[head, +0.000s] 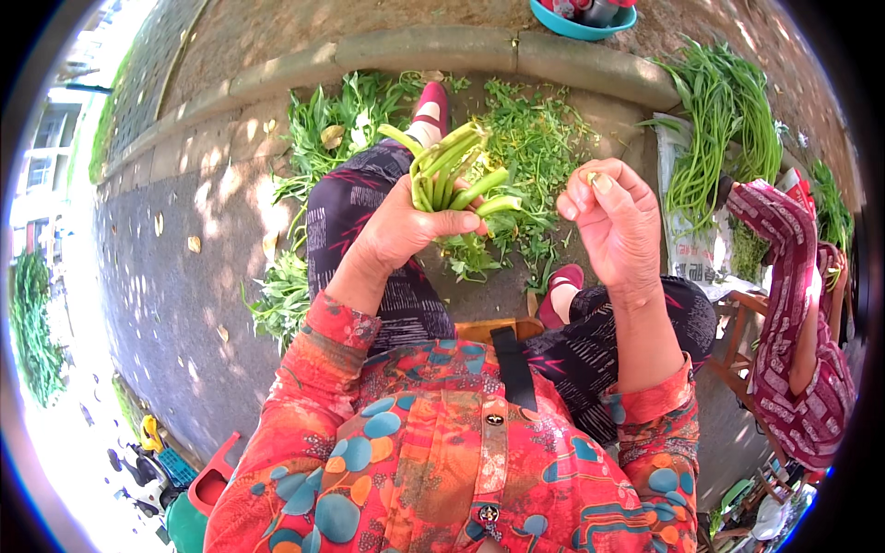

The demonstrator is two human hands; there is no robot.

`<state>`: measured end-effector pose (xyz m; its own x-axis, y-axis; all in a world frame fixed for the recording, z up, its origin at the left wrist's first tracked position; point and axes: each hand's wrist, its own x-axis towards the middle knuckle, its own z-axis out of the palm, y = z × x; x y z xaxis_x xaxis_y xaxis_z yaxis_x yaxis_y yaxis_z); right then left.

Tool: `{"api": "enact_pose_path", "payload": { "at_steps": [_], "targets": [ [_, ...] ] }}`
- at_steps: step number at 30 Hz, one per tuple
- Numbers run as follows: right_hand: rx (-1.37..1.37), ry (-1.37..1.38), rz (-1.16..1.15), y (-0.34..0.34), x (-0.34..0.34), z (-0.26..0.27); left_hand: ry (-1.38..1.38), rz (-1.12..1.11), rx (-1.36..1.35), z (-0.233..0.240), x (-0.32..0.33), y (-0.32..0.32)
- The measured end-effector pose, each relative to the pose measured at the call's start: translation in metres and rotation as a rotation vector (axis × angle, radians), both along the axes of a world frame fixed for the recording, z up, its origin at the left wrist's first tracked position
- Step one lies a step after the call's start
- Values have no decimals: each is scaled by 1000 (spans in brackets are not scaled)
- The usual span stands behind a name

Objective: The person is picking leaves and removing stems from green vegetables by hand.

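Note:
My left hand grips a bundle of thick green leaf-vegetable stems, held above my left knee. Several cut stem ends point up and to the right. To the right and apart from the bundle, my right hand is raised with its fingers curled. A tiny yellowish-green plant scrap shows pinched at the thumb tip. Below and beyond both hands, a spread of picked leaves and bits of stem covers the ground between my feet. Leafy greens lie beside my left leg.
A concrete kerb crosses beyond my feet, with a blue basin behind it. Long-stemmed greens rest on a white printed sack at right. Another person in patterned maroon clothes sits close on the right.

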<state>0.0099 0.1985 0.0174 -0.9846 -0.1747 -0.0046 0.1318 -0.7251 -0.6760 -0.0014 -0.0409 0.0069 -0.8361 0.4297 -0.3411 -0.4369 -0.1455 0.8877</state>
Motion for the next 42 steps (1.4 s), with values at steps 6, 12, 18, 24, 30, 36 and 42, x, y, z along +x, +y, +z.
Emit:
{"api": "enact_pose_path", "payload": {
  "at_steps": [6, 12, 18, 24, 30, 36, 42],
  "targets": [
    [561, 19, -277, 10, -7, -1, 104, 74, -18, 1, 1, 8],
    [1188, 307, -310, 10, -7, 1, 278, 51, -109, 2, 6, 17],
    [1084, 331, 51, 5, -1, 4, 353, 46, -222, -3, 7, 21],
    [1137, 415, 119, 8, -1, 6, 445, -17, -354, -1, 8, 18],
    [1204, 344, 282, 12, 0, 6, 446, -123, -449, -3, 9, 16],
    [1117, 144, 194, 3, 4, -4, 614, -52, -441, -14, 8, 23],
    [898, -107, 110, -6, 2, -10, 557, 59, -452, -7, 9, 27]
  ]
}}
